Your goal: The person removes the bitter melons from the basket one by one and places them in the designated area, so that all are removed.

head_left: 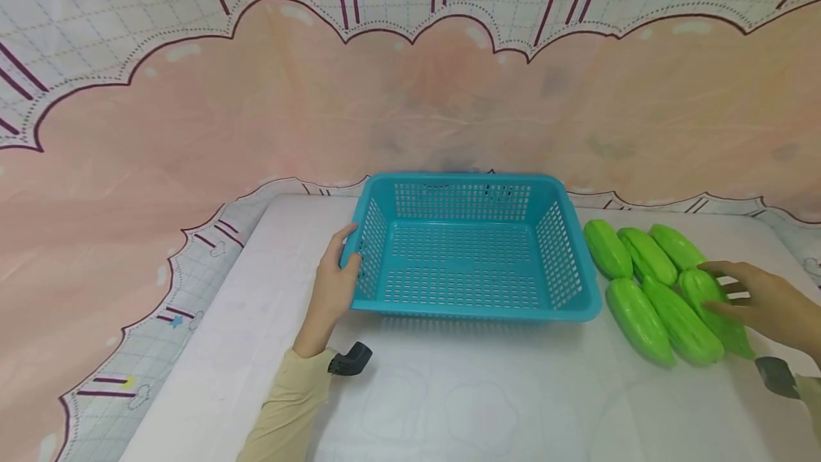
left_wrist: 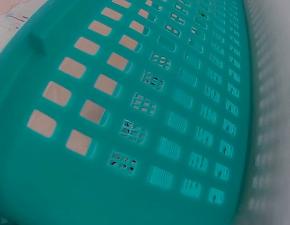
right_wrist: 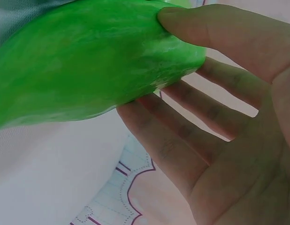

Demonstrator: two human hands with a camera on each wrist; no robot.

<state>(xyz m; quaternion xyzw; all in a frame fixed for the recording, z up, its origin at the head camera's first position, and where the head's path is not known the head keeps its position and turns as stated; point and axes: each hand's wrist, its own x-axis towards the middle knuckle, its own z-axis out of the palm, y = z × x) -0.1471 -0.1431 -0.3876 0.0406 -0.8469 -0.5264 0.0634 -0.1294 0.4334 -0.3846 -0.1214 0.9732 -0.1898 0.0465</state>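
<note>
A turquoise plastic basket (head_left: 474,314) with perforated walls stands upright on the table, nothing inside it. My left hand (head_left: 336,280) grips its left rim, thumb on the near part of that side. The left wrist view is filled by the basket's slotted wall (left_wrist: 103,140). To the right lie several glossy green, elongated squash-like vegetables (head_left: 641,319) in two rough rows. My right hand (head_left: 766,301) holds the rightmost near one, a green vegetable (right_wrist: 98,61), between thumb (right_wrist: 201,21) and fingers at its blunt end. Its tapered end points away from the palm.
The white table (head_left: 449,405) spreads in front of the basket. Behind it hangs a pink patterned cloth (head_left: 417,105), which also runs down the left side. Other green vegetables (head_left: 608,248) lie close to the basket's right side.
</note>
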